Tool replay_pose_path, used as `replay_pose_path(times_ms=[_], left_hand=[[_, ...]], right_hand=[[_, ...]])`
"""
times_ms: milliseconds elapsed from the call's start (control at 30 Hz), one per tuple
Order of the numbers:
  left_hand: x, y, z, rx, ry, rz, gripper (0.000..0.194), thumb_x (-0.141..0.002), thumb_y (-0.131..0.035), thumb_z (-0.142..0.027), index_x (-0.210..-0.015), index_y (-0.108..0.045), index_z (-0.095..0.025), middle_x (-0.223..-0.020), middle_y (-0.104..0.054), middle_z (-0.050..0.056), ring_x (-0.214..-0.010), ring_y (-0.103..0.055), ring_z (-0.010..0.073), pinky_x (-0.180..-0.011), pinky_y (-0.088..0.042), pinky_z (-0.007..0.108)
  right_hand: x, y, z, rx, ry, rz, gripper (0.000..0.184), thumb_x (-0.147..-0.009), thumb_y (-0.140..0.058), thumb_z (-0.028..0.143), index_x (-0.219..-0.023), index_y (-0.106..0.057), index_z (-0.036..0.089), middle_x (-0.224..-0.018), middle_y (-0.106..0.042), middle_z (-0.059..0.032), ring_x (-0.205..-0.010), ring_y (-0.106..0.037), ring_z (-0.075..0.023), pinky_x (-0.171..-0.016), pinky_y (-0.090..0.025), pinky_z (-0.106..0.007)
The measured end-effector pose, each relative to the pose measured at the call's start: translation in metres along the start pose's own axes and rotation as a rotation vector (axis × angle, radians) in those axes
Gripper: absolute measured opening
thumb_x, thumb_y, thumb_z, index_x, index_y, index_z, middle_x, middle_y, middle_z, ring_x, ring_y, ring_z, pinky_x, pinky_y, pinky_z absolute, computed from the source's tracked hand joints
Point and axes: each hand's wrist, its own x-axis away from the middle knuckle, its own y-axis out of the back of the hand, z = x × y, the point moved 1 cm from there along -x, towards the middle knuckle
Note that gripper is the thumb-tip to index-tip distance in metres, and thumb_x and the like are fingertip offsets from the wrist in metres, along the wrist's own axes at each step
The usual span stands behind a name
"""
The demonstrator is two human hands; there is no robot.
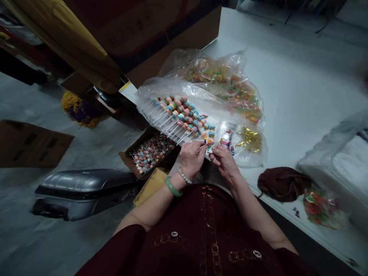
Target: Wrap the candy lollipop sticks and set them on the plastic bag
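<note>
At the near table edge, my left hand (192,158) is closed in a pinch, a green bangle and a beaded bracelet on its wrist. My right hand (224,159) pinches close beside it. Between the fingertips is a macaron stick (210,148) with small pastel pieces and a colourful bit on top; its lower part is hidden. Just beyond lies a pile of macaron sticks (184,113), white sticks pointing left, on a clear plastic bag (161,86). Right of my fingers are printed labels (225,137) and gold twist ties (250,139).
Bags of orange and green pieces (221,78) lie farther back, beside a large cardboard box (172,50). Below the table's left edge stands a carton of wrapped sticks (152,153), near a grey suitcase (89,188). A dark brown cloth (283,184) lies at right.
</note>
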Motion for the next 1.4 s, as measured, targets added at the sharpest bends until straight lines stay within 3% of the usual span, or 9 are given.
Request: replay_pose_path(times_ms=[267,567,700,867,967,1133,1233,1300,1400], left_hand=[[-0.010,0.000,-0.001,-0.149,-0.101,0.114,0.010,-0.073,-0.069,-0.017,-0.068,-0.069,-0.025,-0.071,-0.061,0.003,-0.075,-0.052,0.0200,-0.083,-0.037,0.031],[-0.002,0.000,0.000,-0.130,-0.179,0.157,0.013,-0.077,-0.065,-0.019,-0.066,-0.064,-0.025,-0.069,-0.055,0.003,-0.075,-0.049,0.0199,-0.083,-0.038,0.032],[-0.002,-0.002,-0.001,0.006,-0.086,0.242,0.006,-0.078,-0.070,-0.027,-0.073,-0.071,-0.023,-0.075,-0.062,0.004,-0.077,-0.054,0.0185,-0.081,-0.040,0.030],[-0.012,0.001,0.004,0.149,0.121,0.199,0.028,-0.081,-0.066,-0.043,-0.070,-0.073,-0.018,-0.067,-0.064,0.002,-0.066,-0.054,0.0146,-0.070,-0.043,0.029],[-0.015,0.000,0.008,0.258,0.247,0.204,0.023,-0.070,-0.076,-0.039,-0.070,-0.074,-0.016,-0.065,-0.065,0.001,-0.061,-0.053,0.0124,-0.064,-0.043,0.028],[-0.010,-0.009,0.009,0.246,0.203,0.100,0.017,-0.064,-0.080,-0.030,-0.067,-0.070,-0.016,-0.064,-0.063,-0.001,-0.063,-0.053,0.0114,-0.066,-0.043,0.027],[-0.008,-0.011,0.011,0.154,0.140,-0.016,0.027,-0.063,-0.081,-0.030,-0.058,-0.059,-0.016,-0.058,-0.053,-0.005,-0.060,-0.047,0.0092,-0.064,-0.040,0.024],[-0.010,-0.009,0.012,0.180,0.138,-0.045,0.032,-0.058,-0.086,-0.030,-0.064,-0.057,-0.017,-0.062,-0.052,-0.006,-0.061,-0.047,0.0082,-0.064,-0.039,0.022],[-0.020,-0.003,0.011,0.430,0.301,0.121,0.044,-0.061,-0.085,-0.042,-0.092,-0.063,-0.020,-0.082,-0.064,-0.001,-0.070,-0.058,0.0111,-0.068,-0.045,0.024]], right_hand=[[0.000,0.003,0.000,0.023,0.003,-0.038,0.032,-0.060,-0.080,0.037,-0.070,-0.056,0.019,-0.052,-0.059,0.0026,-0.036,-0.033,-0.0032,-0.030,-0.018,-0.014],[0.000,-0.004,-0.001,0.180,0.169,-0.142,0.025,-0.068,-0.074,0.039,-0.074,-0.059,0.019,-0.050,-0.055,0.0053,-0.037,-0.039,-0.0047,-0.032,-0.025,-0.015],[-0.002,-0.002,-0.002,0.179,0.209,-0.146,0.024,-0.072,-0.071,0.041,-0.077,-0.060,0.019,-0.052,-0.055,0.0059,-0.037,-0.038,-0.0044,-0.032,-0.025,-0.015],[-0.001,-0.002,-0.003,0.226,0.238,-0.171,0.024,-0.073,-0.070,0.041,-0.078,-0.059,0.020,-0.054,-0.057,0.0057,-0.038,-0.039,-0.0052,-0.033,-0.026,-0.016],[0.001,-0.004,-0.004,0.227,0.238,-0.172,0.025,-0.073,-0.070,0.041,-0.078,-0.060,0.019,-0.054,-0.057,0.0053,-0.039,-0.039,-0.0053,-0.033,-0.026,-0.016],[0.001,-0.007,-0.004,0.124,0.195,-0.144,0.025,-0.069,-0.074,0.039,-0.077,-0.061,0.019,-0.053,-0.056,0.0047,-0.040,-0.041,-0.0054,-0.032,-0.025,-0.015],[0.001,-0.007,-0.002,0.061,0.146,-0.113,0.027,-0.067,-0.075,0.039,-0.075,-0.059,0.019,-0.051,-0.055,0.0050,-0.038,-0.037,-0.0045,-0.031,-0.022,-0.014],[0.002,-0.006,-0.001,0.044,0.123,-0.101,0.028,-0.065,-0.076,0.039,-0.073,-0.059,0.019,-0.051,-0.055,0.0050,-0.038,-0.037,-0.0044,-0.031,-0.021,-0.014],[0.004,-0.006,-0.001,0.050,0.098,-0.099,0.029,-0.063,-0.077,0.039,-0.073,-0.058,0.019,-0.051,-0.055,0.0047,-0.039,-0.038,-0.0048,-0.031,-0.021,-0.014]])
